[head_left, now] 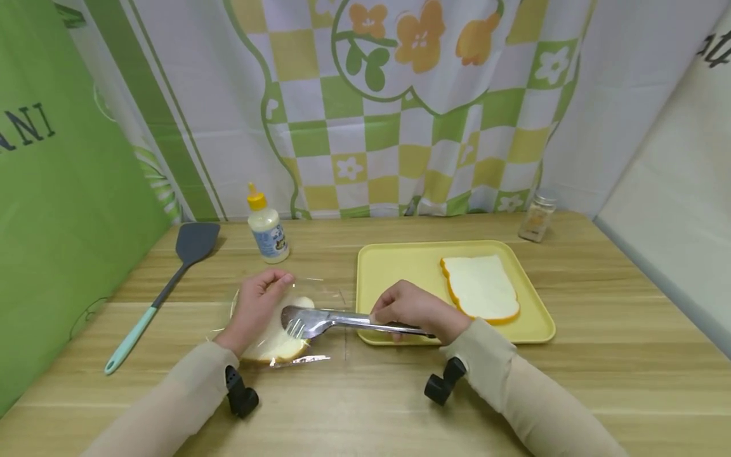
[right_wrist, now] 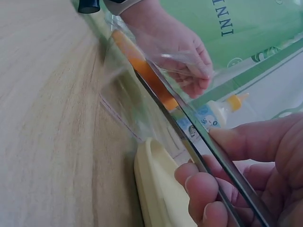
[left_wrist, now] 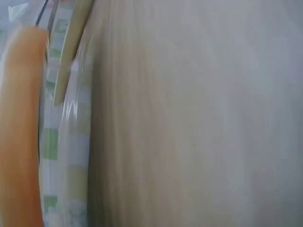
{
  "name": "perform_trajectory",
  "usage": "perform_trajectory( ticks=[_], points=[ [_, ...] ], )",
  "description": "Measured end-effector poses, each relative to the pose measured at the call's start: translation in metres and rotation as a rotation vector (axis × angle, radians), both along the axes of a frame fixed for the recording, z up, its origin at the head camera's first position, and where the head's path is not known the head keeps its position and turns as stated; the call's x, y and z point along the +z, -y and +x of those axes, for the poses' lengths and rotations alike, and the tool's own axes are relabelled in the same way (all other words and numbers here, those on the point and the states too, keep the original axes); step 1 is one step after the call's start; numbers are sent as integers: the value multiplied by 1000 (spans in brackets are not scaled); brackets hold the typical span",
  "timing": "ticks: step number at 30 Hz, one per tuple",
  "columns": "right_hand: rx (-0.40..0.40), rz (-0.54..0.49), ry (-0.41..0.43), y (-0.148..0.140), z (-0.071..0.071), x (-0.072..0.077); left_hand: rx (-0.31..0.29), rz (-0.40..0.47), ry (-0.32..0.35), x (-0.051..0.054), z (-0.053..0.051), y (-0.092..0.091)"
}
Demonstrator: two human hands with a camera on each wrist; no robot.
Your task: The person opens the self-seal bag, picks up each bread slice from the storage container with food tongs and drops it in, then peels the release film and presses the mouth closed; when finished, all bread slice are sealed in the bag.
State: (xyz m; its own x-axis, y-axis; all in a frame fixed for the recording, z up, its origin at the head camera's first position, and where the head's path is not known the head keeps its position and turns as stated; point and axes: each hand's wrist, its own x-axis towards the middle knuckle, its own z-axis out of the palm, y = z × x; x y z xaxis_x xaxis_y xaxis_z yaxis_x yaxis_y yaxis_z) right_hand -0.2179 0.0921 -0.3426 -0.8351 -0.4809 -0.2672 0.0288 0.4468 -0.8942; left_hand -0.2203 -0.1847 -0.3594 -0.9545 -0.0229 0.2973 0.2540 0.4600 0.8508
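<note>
the step in hand looks like catching the bread slice [head_left: 278, 348] with the tongs [head_left: 342, 318]; the slice lies in the clear bag [head_left: 314, 360], left of the yellow tray [head_left: 394, 270]. the right hand [head_left: 411, 308] grips the tongs, their arms close together; whether they clamp the slice cannot be told. the left hand [head_left: 259, 306] pinches the bag. the next move seems to call for a firm squeeze.

Counting now: I've one left hand [head_left: 254, 311] and one right hand [head_left: 414, 308], so two in play; then I count two bread slices [head_left: 482, 285], one clear plastic wrapper [head_left: 331, 295], one pair of tongs [head_left: 349, 318], one tray [head_left: 400, 266], one spatula [head_left: 169, 286], one squeeze bottle [head_left: 270, 235], one jar [head_left: 538, 217], two wrist cameras [head_left: 441, 387] on me, and one table [head_left: 354, 406]!
</note>
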Motion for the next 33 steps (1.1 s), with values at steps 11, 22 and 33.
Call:
perform_trajectory(
  ticks=[11,22,33],
  points=[
    [-5,80,-37,9,-1,-2,8,-6,19,-1,0,-4],
    [58,37,-107,3,-4,1,-47,-27,122,-1,-3,1],
    [57,50,-100,0,-10,4,-90,-14,3,1,-1,-5]
  ],
)
